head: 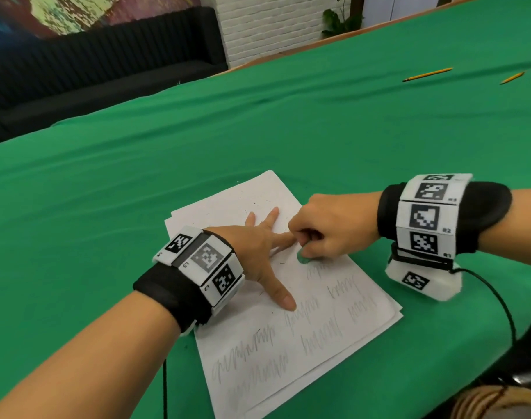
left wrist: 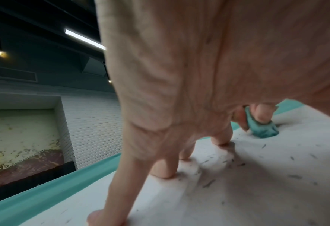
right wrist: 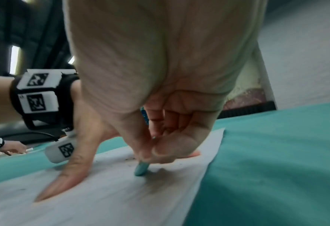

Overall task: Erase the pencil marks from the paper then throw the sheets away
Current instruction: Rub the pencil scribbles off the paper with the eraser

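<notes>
Paper (head: 258, 352): at least two stacked sheets on the green table (head: 137, 176), top sheet partly erased. Left hand (head: 258, 249), fingers spread flat, pins it. Right hand (head: 327, 228) pinches one green eraser (head: 303, 260) against the sheet. Next, I judge: rub the remaining scribble rows. Two pencils (head: 427, 74) lie far right.

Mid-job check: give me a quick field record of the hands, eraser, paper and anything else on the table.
left hand: fingers spread flat, pressing the top sheet down
right hand: pinches the green eraser, its tip on the paper
top sheet: far part looks clean with eraser crumbs; rows of pencil scribbles remain on the near part
sheets: at least two stacked, edges offset
pencils: two yellow ones, far right, and
surface: green tablecloth
</notes>
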